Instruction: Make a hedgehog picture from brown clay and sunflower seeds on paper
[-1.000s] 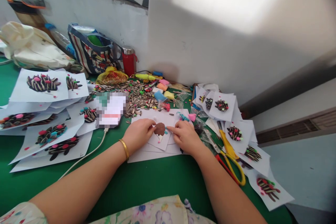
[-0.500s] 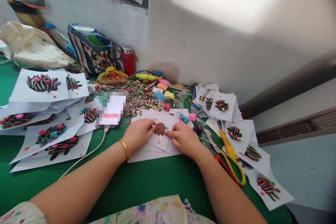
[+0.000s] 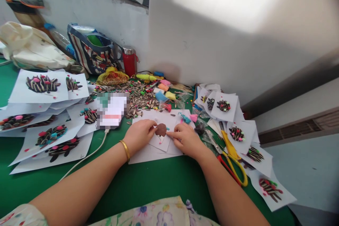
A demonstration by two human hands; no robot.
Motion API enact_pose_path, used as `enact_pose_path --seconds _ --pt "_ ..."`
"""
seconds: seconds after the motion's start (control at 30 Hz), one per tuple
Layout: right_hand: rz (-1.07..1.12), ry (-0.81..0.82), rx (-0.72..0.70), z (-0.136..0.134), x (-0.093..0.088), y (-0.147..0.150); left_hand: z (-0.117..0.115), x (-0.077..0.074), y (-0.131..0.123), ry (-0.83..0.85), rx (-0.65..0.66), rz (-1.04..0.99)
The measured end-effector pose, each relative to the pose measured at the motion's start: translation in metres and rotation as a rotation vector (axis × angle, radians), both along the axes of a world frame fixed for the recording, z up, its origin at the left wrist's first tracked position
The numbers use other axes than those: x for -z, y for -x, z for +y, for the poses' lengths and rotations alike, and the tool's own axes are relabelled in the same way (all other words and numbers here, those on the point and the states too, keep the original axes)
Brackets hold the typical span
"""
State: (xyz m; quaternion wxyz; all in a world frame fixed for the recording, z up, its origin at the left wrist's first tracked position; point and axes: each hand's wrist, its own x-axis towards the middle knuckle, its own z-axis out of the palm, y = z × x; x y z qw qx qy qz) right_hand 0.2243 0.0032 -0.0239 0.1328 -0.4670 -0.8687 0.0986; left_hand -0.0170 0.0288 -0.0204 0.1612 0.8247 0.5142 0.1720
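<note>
Brown clay disc (image 3: pixel 161 129) sits on white paper (image 3: pixel 152 150), pinched between the left hand (image 3: pixel 139 135) at its left edge and the right hand (image 3: pixel 185 138), whose fingers, extended a second ago, now curl against its right edge, pressing it flat

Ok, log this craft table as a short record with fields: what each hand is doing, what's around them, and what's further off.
left hand: left hand, gold bangle on the wrist, fingertips at the left edge of the brown clay disc
right hand: right hand, fingertips at the disc's right edge
under the disc: small white paper sheet on the green table
right of hands: yellow-handled scissors
behind hands: sunflower seed pile, coloured clay lumps, red flask
far left: sheets with seed hedgehogs
</note>
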Motion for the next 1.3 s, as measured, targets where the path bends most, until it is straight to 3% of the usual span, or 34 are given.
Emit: enact_pose_path --seconds 0.9,1.0,1.13,1.3 --pt "-0.003 -0.004 -0.037 -0.003 -0.007 -0.002 -0.001 -0.002 -0.001 0.006 0.001 0.0" --pt "-0.008 -0.034 0.074 0.0 -0.008 -0.005 -0.001 0.0 -0.001 0.002 0.011 -0.007" --pt "-0.167 -0.013 0.34 0.003 -0.013 -0.01 -0.002 0.0 -0.002 -0.031 0.033 -0.018" --pt "-0.323 0.046 0.453 0.003 -0.02 -0.01 -0.017 -0.008 -0.008 -0.142 0.243 -0.034"
